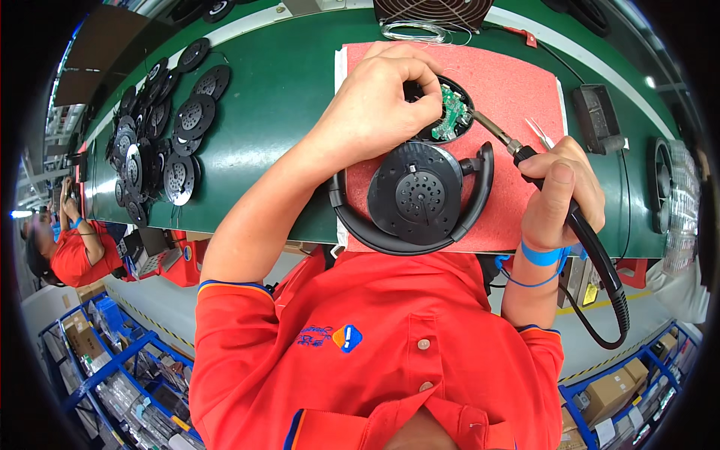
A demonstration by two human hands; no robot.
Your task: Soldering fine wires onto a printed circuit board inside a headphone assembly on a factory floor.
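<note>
A pair of black headphones lies on the pink foam mat [517,214], its curved headband [375,238] toward me. One ear cup holds a green circuit board [452,112]; the other shows a round black perforated plate [417,193]. My left hand [394,94] rests at the board's left side, thumb and forefinger pinched together. Whatever lies between those fingertips is hidden or too fine to make out. In my right hand [566,191] is a soldering iron [581,225], with its metal tip at the right edge of the board.
Many black perforated discs [180,178] are heaped at the left. Tweezers [541,133] lie right of the board, near a black box [598,118]. A coil of solder wire [415,31] sits before a dark fan grille [431,13]. A co-worker [82,251] works far left.
</note>
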